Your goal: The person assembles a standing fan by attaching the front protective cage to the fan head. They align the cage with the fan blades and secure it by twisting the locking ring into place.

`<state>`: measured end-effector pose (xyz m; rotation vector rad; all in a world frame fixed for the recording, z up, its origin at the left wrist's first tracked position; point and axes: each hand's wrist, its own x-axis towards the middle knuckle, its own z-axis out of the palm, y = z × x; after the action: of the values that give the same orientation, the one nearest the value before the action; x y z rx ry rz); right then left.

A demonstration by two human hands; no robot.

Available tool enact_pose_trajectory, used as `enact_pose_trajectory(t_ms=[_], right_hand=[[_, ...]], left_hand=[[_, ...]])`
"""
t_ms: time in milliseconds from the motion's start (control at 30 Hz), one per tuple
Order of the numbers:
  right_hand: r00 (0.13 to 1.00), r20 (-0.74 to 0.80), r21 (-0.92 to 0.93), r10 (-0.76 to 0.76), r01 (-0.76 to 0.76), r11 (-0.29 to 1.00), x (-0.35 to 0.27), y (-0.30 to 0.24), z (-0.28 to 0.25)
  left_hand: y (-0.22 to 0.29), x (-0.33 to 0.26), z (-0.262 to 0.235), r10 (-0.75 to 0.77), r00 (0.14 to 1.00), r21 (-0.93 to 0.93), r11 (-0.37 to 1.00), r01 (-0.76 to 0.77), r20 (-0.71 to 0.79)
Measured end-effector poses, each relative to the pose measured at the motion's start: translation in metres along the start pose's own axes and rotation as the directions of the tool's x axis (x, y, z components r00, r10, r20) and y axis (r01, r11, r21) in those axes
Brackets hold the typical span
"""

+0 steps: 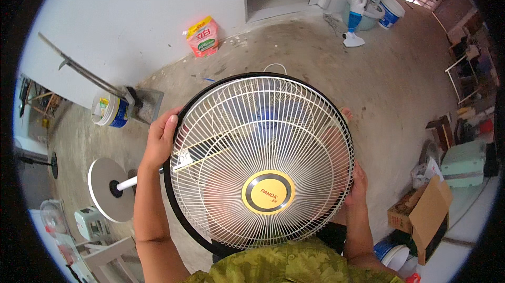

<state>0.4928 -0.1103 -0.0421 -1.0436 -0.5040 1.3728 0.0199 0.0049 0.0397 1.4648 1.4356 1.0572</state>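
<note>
A large round fan guard [273,162] of white wire faces me, held in front of my body. At its lower middle sits a round yellow badge [268,192] with a dark ring. A black rim band [168,188] runs around it and stands away from the wires at the lower left. My left hand [164,134] is closed on the rim at the upper left, thumb on top. At the right edge, my right hand [358,182] grips the guard, its fingers partly hidden behind it. Something blue shows dimly through the wires.
Left of my forearm is a white round base [101,188] with a white pole. A pink detergent bag [203,37] stands by the wall. A dustpan [147,105] and a bucket [111,110] are at left. An open cardboard box [421,209] lies at right, a spray mop [356,20] far right.
</note>
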Motion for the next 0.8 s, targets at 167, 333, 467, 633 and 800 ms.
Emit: enact_pose_trajectory(t_ms=[167, 333, 467, 633, 800], right_hand=[[0.996, -0.022, -0.080, -0.081, 0.079, 0.994, 0.003, 0.002, 0.002], [0.999, -0.035, -0.049, -0.031, 0.029, 0.998, 0.002, 0.001, 0.000], [0.998, -0.035, -0.047, -0.044, 0.042, 0.998, 0.003, 0.004, -0.005], [1.000, 0.000, 0.000, -0.011, 0.011, 1.000, 0.004, 0.001, 0.001], [0.998, -0.005, -0.043, -0.058, 0.057, 0.997, 0.006, 0.004, -0.002]], left_hand=[[0.010, -0.001, -0.003, 0.007, 1.000, 0.034, 0.999, -0.008, 0.011], [0.014, -0.003, -0.001, 0.029, 1.000, 0.023, 0.999, -0.030, 0.006], [0.014, -0.005, -0.006, 0.053, 0.998, 0.109, 0.993, -0.054, 0.013], [0.013, -0.013, -0.008, 0.039, 0.999, 0.149, 0.988, -0.040, 0.004], [0.014, -0.014, -0.010, 0.079, 0.997, 0.181, 0.980, -0.077, -0.005]])
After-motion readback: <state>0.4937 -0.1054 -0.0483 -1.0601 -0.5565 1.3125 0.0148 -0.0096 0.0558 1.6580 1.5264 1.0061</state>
